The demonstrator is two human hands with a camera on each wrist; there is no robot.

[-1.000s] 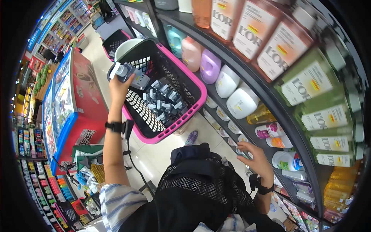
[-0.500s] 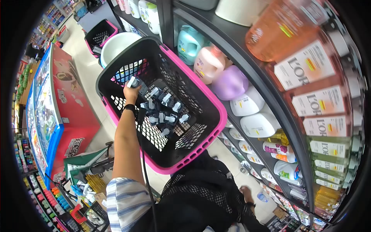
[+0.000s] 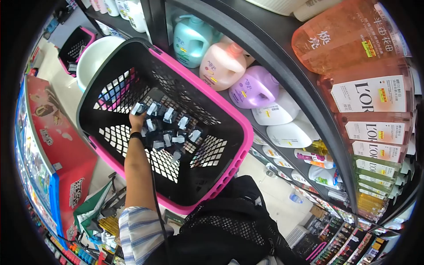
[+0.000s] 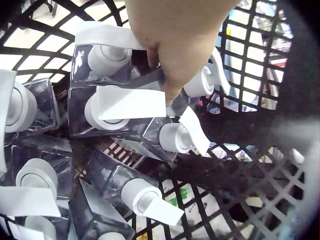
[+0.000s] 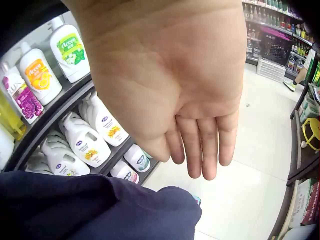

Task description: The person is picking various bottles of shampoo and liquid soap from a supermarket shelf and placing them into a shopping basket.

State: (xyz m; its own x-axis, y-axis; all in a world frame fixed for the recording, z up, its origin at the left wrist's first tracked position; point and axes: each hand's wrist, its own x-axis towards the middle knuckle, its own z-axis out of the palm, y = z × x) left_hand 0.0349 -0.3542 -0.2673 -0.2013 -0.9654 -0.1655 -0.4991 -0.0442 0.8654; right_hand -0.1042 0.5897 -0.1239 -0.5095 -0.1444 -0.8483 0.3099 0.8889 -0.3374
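My left hand (image 3: 137, 121) is down inside a black shopping basket (image 3: 201, 81) with a pink rim, gripping a pump bottle (image 3: 139, 107) with a white pump head. In the left wrist view the fingers point downward and the back of the hand hides much of that bottle. Several more clear dark pump bottles (image 4: 106, 107) stand and lean close together on the basket floor beside it. Seen only in the right wrist view, my right hand (image 5: 170, 85) hangs with its palm showing and fingers straight, holding nothing, beside the shelves.
Shelves on the right carry orange, pink and green L'OR bottles (image 3: 369, 95) and jugs of detergent (image 3: 254, 87). A white tub (image 3: 95, 62) and a smaller basket (image 3: 76, 48) stand beyond the shopping basket. A red freezer (image 3: 55, 121) is at the left.
My left hand has carried the pump bottle from above the basket's far left side down among the other bottles. My right hand has dropped out of the head view.
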